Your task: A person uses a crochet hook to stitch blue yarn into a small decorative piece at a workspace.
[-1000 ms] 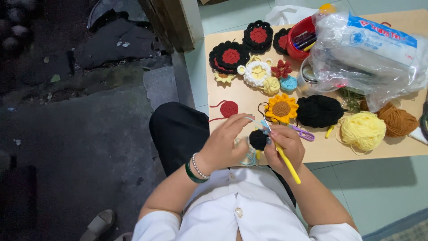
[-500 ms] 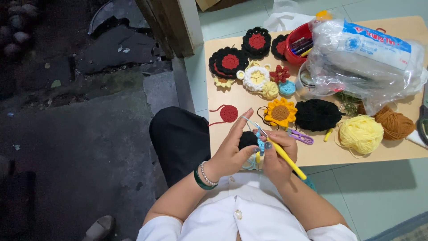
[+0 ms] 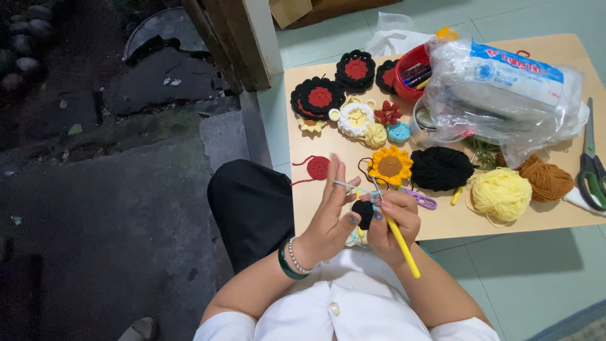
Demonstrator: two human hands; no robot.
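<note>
My left hand (image 3: 328, 218) holds a small black crochet piece (image 3: 363, 213) between thumb and fingers, with a light blue yarn strand (image 3: 350, 185) running over its raised fingers. My right hand (image 3: 390, 224) grips a yellow-handled crochet hook (image 3: 401, 243), its tip at the black piece. Both hands hover over the near edge of a low tan table (image 3: 442, 218), above my lap. A beaded bracelet and a green bangle (image 3: 290, 259) sit on my left wrist.
On the table lie a crocheted sunflower (image 3: 390, 165), black-and-red flowers (image 3: 319, 97), a small red round (image 3: 317, 167), black yarn (image 3: 440, 168), pale yellow yarn (image 3: 502, 193), brown yarn (image 3: 546, 179), a plastic bag (image 3: 505, 88), a red cup (image 3: 409, 74) and scissors (image 3: 592, 172). Dark ground lies left.
My hands have lifted slightly and my left fingers have straightened upward, stretching the blue strand. The black piece stays pinched, and the hook remains at it.
</note>
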